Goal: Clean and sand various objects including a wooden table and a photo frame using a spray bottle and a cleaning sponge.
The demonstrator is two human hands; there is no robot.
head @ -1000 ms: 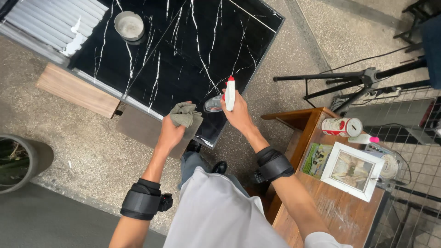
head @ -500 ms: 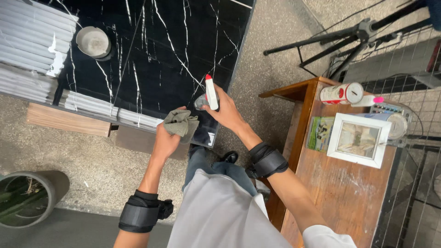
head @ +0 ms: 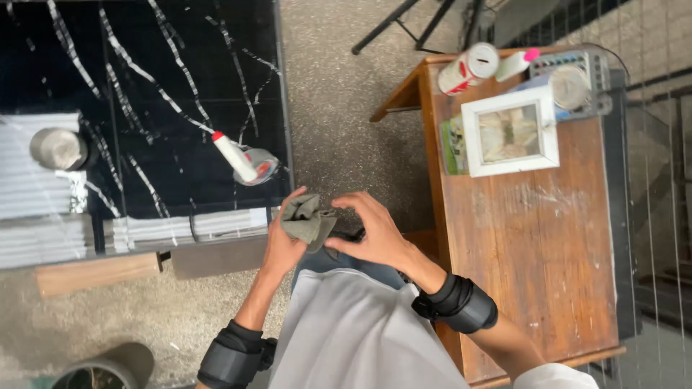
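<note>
My left hand (head: 281, 245) grips a crumpled grey-green cloth (head: 308, 220) in front of my lap. My right hand (head: 369, 232) is beside it, fingers spread and curved, fingertips close to the cloth but holding nothing. A white bottle with a red cap (head: 233, 156) stands on the black marble-patterned table (head: 166, 86), next to a small round glass dish (head: 259, 166).
A wooden side table (head: 533, 238) at my right carries a white picture frame (head: 510, 135), a red-and-white can (head: 468, 68) and a white tube with a pink cap (head: 517, 63). A metal cup (head: 58, 148) stands at the left. A round bin (head: 101, 367) sits bottom left.
My right hand held the white bottle up; it now stands on the black table and the hand has come down beside the cloth. The view has shifted right.
</note>
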